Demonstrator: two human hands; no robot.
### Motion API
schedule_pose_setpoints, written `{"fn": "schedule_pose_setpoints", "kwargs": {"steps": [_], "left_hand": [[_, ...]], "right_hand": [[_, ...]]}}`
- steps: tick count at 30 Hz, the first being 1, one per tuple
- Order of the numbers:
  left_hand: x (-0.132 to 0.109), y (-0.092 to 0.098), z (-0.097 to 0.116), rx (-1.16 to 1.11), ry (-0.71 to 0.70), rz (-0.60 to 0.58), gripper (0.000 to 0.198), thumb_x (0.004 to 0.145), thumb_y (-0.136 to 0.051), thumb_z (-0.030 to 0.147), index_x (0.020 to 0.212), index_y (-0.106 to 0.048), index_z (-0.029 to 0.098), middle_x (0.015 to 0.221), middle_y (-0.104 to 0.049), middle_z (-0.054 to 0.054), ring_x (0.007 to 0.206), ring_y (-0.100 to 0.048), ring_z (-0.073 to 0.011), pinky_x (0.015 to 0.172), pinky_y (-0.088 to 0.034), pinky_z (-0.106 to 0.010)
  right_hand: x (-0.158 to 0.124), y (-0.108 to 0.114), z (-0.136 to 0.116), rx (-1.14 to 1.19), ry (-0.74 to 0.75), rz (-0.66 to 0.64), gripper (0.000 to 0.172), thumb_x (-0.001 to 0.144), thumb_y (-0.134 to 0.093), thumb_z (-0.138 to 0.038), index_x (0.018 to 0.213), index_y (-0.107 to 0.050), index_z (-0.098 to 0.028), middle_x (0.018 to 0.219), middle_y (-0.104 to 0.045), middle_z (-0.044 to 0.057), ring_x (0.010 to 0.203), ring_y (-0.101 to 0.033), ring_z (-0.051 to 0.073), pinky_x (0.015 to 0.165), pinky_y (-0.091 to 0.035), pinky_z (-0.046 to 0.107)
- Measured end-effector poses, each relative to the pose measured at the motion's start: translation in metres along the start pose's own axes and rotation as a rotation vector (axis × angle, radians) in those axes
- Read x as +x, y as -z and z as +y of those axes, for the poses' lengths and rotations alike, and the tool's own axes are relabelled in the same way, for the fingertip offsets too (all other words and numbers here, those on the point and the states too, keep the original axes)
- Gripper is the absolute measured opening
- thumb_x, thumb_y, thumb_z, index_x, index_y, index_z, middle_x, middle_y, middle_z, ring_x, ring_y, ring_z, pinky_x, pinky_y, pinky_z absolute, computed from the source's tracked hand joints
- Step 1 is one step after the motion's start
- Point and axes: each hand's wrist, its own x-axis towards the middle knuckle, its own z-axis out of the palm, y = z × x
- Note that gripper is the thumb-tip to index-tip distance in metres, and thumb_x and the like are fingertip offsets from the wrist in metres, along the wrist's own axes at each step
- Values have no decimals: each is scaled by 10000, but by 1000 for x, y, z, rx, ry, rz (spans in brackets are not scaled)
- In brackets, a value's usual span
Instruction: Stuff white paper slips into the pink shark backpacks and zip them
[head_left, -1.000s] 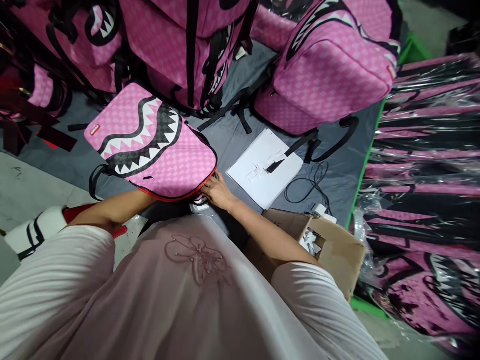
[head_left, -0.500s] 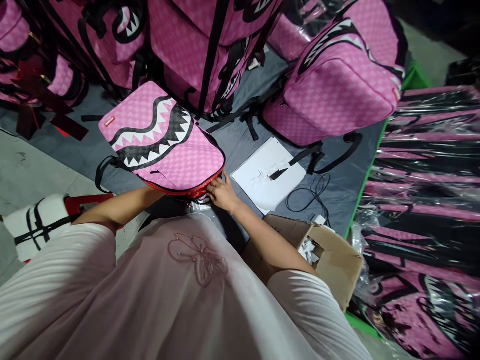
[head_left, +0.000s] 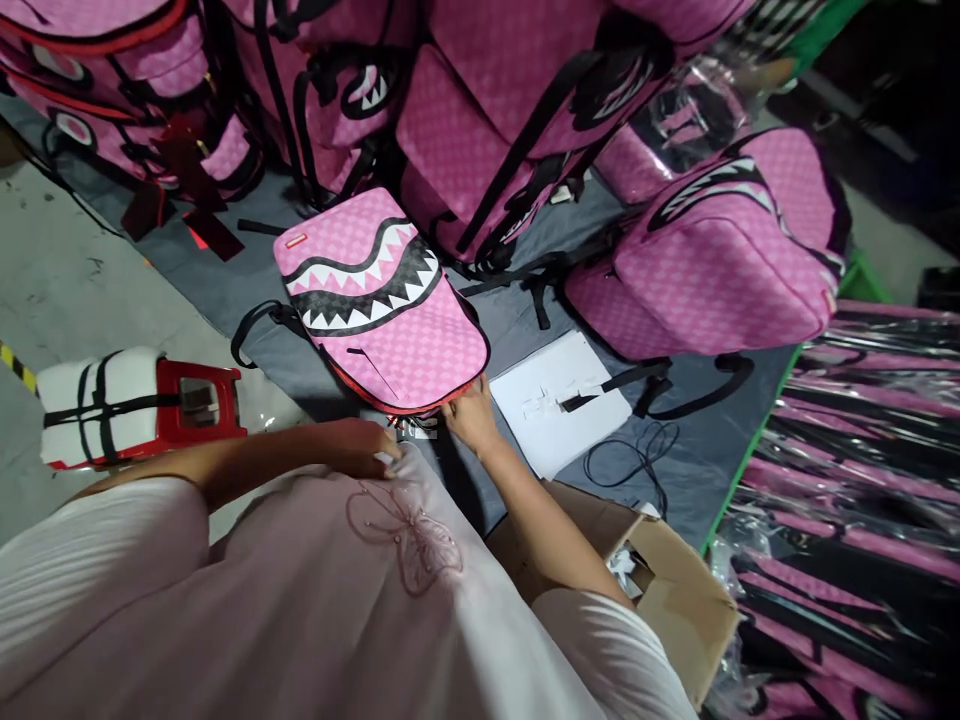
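Observation:
A pink checkered backpack with a black-and-white shark-mouth print lies on the grey-covered table, its red-trimmed edge towards me. My right hand is at that edge's near right corner, fingers closed on it and partly hidden beneath. My left hand is off the backpack, close to my shirt front, with curled fingers. Something small and pale shows at its fingertips, too small to name. Between the hands, small metallic-looking bits and a pale label show under the backpack's edge.
White sheets and a thin black cord lie to the right. An open cardboard box stands near my right arm. More pink backpacks stand behind, and plastic-wrapped ones are stacked at right. A red-and-white stool is at left.
My left hand has come out from under the backpack's near edge and drawn back towards my shirt. The right hand stays at the corner. The whole view has shifted, with things appearing further right.

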Motion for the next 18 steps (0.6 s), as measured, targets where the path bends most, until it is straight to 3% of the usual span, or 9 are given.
{"fn": "schedule_pose_setpoints", "kwargs": {"steps": [2,5,6,9,13,15,18], "left_hand": [[-12,11,-5,-33,106,85,186,951,-583,350,907,-740,261,898,-724,-16,817,-646,-194,755,-473,-292],[-6,34,-30,176,400,491,173,931,-626,287,1057,-713,205,1106,-689,-120,1060,-602,-301,957,-432,-429],[0,40,-42,256,455,563,202,901,-678,287,1072,-707,183,1170,-659,-155,1143,-556,-344,1021,-387,-485],[19,47,-72,337,463,541,139,867,-720,262,958,-714,157,1181,-622,-185,1219,-473,-391,1082,-289,-556],[25,40,-89,282,398,488,141,937,-607,238,885,-709,156,952,-660,-156,1046,-553,-340,1000,-336,-512],[21,39,-92,249,385,478,200,962,-556,245,872,-711,156,839,-661,-141,936,-582,-318,953,-354,-502],[17,39,-92,201,366,490,242,959,-527,226,825,-720,169,836,-689,-152,925,-589,-319,959,-342,-524]], "right_hand": [[-19,-1,4,90,-89,130,347,988,-426,-293,977,-752,-175,1161,-727,160,1226,-570,326,1194,-238,628],[-39,-9,3,252,-247,346,378,996,-394,-374,1072,-701,-166,1178,-703,163,1157,-600,289,1118,-390,547],[-41,-14,1,296,-291,396,395,983,-407,-410,1121,-678,-158,1192,-691,169,1161,-597,285,1101,-415,521],[-39,-31,-10,469,-466,445,560,932,-459,-535,1319,-568,-144,1341,-614,189,1228,-570,282,1098,-435,477],[-28,-46,-26,755,-740,421,811,889,-472,-640,1505,-373,-122,1471,-517,221,1241,-579,286,1063,-476,460],[-24,-49,-33,767,-701,458,829,884,-492,-637,1520,-356,-124,1511,-483,217,1302,-542,288,1114,-440,457],[-16,-54,-38,751,-614,472,800,897,-512,-616,1531,-356,-153,1529,-480,184,1355,-506,274,1184,-371,458]]}}
